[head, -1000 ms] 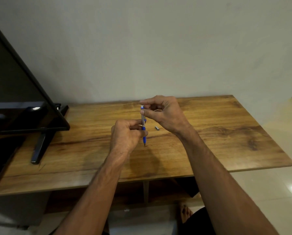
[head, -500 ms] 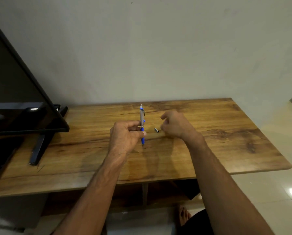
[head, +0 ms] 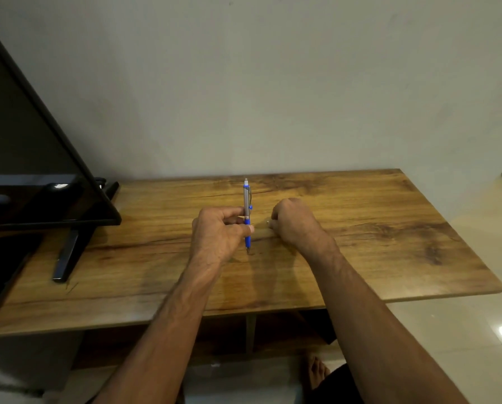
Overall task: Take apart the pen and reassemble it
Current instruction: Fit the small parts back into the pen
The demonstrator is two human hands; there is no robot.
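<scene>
Television (head: 40,158) and its stand sit at the far left of the wooden table (head: 389,228), well clear of where I'm working. Moving right, my left hand (head: 219,234) is closed around the pen (head: 246,217), pinching its middle between thumb and fingers and holding it upright above the tabletop, point down and clicker end up. I judge the pen light and stiff, a slim plastic barrel with a blue grip section that should give better purchase than the smooth grey upper half; the clip looks thin enough to snap if I lever on it, so I'd hold at the barrel and grip zone and twist there. Further right, my right hand (head: 293,225) rests curled on the table just beside the pen, fingers tucked under. I cannot tell whether it has hold of anything; a small pale speck shows at its fingertips, too tiny to identify. Small loose parts would roll easily on this flat surface.
</scene>
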